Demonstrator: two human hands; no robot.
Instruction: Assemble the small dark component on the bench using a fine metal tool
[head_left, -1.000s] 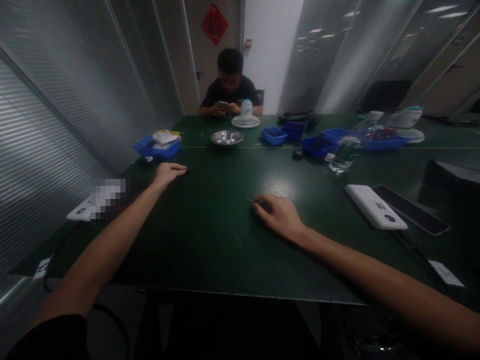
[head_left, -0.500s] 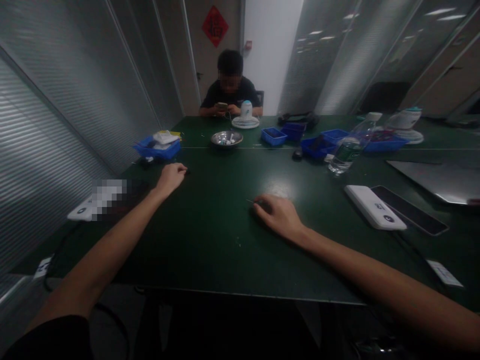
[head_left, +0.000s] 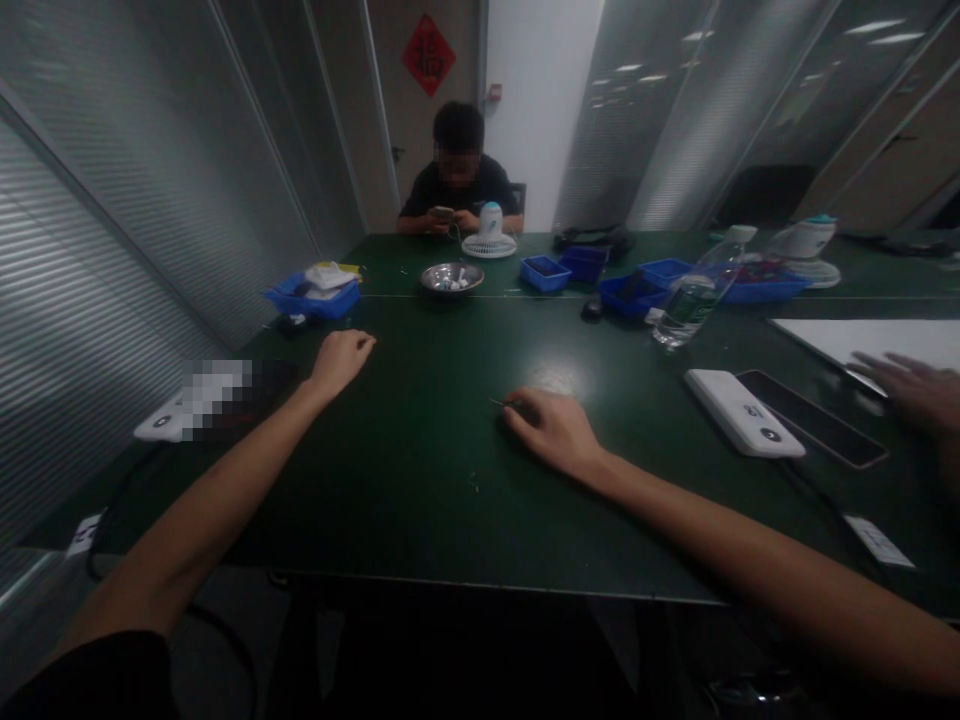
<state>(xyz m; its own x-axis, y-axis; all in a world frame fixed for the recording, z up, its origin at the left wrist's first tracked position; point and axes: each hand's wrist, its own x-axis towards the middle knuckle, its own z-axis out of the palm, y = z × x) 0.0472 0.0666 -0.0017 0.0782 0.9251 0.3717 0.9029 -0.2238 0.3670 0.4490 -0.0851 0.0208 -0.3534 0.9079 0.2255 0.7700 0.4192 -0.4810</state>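
Observation:
My left hand (head_left: 341, 362) rests on the dark green table (head_left: 420, 450) near the blue basket at left. Its fingers are pinched together at the tips; what they hold, if anything, is too small and dark to name. Nearer the middle of the table lies my right hand (head_left: 553, 425), its thumb and forefinger closed on a thin needle-like piece (head_left: 496, 402) that sticks out to the left. Small pale specks (head_left: 473, 484) lie on the table in front of it.
Beyond my hands are a metal bowl (head_left: 451, 280), a blue basket (head_left: 315, 298), a small blue tray (head_left: 544, 273) and a fan (head_left: 490, 240). On the right are a bottle (head_left: 686, 312), a white power bank (head_left: 744, 412), a phone (head_left: 814, 418) and another person's blurred hand (head_left: 911, 385).
Another person's hand has come in at the right edge, over a flat object that now looks white there. My own hands have barely moved; the view has shifted slightly.

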